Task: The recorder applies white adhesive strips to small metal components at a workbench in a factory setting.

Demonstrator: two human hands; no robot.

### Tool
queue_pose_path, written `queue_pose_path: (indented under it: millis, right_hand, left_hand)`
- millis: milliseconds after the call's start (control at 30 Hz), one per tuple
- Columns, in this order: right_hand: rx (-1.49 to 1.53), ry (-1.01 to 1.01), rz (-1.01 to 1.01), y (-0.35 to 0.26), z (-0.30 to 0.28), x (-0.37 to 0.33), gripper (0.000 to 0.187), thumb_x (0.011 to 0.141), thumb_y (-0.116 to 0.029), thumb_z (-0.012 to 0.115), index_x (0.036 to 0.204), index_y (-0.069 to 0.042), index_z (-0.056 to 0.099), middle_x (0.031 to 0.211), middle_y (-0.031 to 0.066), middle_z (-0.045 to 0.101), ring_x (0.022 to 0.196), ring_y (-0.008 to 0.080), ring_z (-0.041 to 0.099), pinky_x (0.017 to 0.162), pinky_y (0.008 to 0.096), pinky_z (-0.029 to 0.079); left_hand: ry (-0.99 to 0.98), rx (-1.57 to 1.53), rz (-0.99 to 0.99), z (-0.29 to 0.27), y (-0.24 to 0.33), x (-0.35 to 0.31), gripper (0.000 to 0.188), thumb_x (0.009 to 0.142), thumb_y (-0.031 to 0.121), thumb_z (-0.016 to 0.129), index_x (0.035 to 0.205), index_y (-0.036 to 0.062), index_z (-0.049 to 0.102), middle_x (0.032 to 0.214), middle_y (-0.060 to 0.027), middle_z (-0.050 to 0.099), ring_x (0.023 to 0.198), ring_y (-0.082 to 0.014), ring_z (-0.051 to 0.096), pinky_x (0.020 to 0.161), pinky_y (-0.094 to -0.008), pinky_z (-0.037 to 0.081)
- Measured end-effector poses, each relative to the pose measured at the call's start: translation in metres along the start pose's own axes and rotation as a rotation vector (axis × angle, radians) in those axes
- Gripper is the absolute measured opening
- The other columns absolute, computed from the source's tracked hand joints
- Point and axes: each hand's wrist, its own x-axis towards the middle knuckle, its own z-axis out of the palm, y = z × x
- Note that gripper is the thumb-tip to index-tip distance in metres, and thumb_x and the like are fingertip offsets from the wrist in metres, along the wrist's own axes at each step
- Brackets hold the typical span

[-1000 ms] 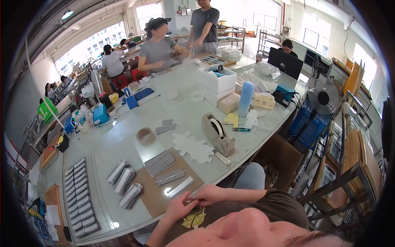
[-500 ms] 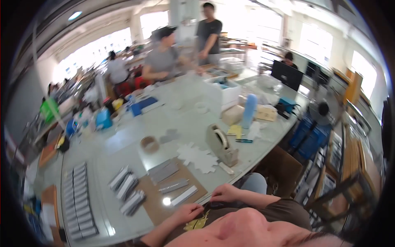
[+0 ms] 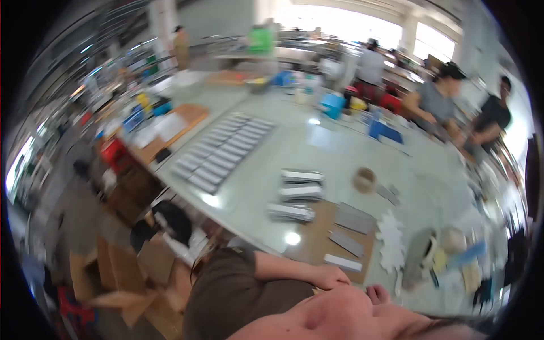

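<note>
My left hand is at the near edge of the glass-topped table, its fingers curled together; whatever they may hold is hidden. Only a small part of my right hand shows beside it, with the fingers out of sight. Just beyond my hands lies a brown board. On it are a grey rectangular sheet, a narrower grey strip and a white strip. Several grey-and-white bundles lie at the board's left, next to its far corner.
Rows of grey-and-white pieces cover the table's left side. A tape roll, a jagged white paper cutout and a tape dispenser stand further right. Open cardboard boxes are on the floor at left. Co-workers are across the table.
My view has swung left, so the table's contents appear further right and the floor boxes have come into sight. My right hand is now mostly hidden. The items on the board look unmoved.
</note>
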Motion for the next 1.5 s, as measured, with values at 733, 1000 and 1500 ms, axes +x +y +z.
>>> queue_pose_path:
  millis: [733,1000,1500]
  right_hand:
    - [-0.053,0.287,0.033,-0.028,0.017,-0.014,0.022,0.096,-0.026,0.074,0.099,-0.004,0.072,0.082,0.0069,0.071,0.07,0.0155,0.065,0.066,0.0317,0.053]
    - [-0.335,0.238,-0.192,-0.014,0.024,0.002,0.02,0.097,-0.026,0.072,0.1,-0.007,0.071,0.087,0.0132,0.068,0.08,0.0335,0.067,0.071,0.0409,0.053]
    - [-0.582,1.002,-0.199,-0.095,-0.179,0.006,0.049,0.092,-0.018,0.072,0.138,-0.008,0.06,0.077,0.0094,0.066,0.07,0.0244,0.065,0.065,0.0367,0.052]
  left_hand:
    - [0.005,-0.237,-0.129,0.027,-0.022,0.013,0.031,0.103,0.026,0.062,0.123,0.0039,0.072,0.108,-0.0139,0.077,0.096,-0.0189,0.073,0.086,-0.0304,0.055]
    - [-0.09,-0.185,-0.048,0.034,-0.068,0.017,0.03,0.104,0.023,0.061,0.125,0.0041,0.071,0.105,-0.0106,0.077,0.093,-0.0126,0.07,0.083,-0.0281,0.054]
    - [-0.149,-0.527,-0.132,0.03,-0.05,0.021,0.03,0.105,0.023,0.064,0.129,0.0059,0.07,0.089,0.0032,0.068,0.077,-0.0042,0.056,0.065,-0.022,0.047]
